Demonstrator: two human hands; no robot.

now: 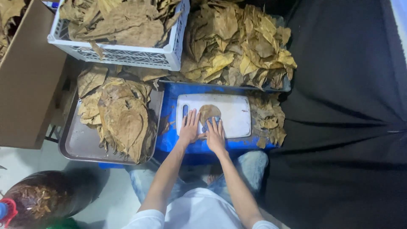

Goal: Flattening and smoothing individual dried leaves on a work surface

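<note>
Hands (202, 129) hide the lower edge of the leaf (209, 112).

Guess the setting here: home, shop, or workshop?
Likely a small leaf-processing workshop: a white crate and a metal tray heaped with dried brown leaves, and both hands, left hand and right hand, flattening one leaf on a white board.

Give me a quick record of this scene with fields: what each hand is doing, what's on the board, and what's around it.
Left hand: left hand flat on the white cutting board, fingers spread
Right hand: right hand pressing a small blue pad at the edge of a brown leaf
Board rests on: blue surface
Left of board: metal tray with a pile of dried leaves
Behind: white crate of leaves, loose leaf heap
Right side: black cloth
</note>
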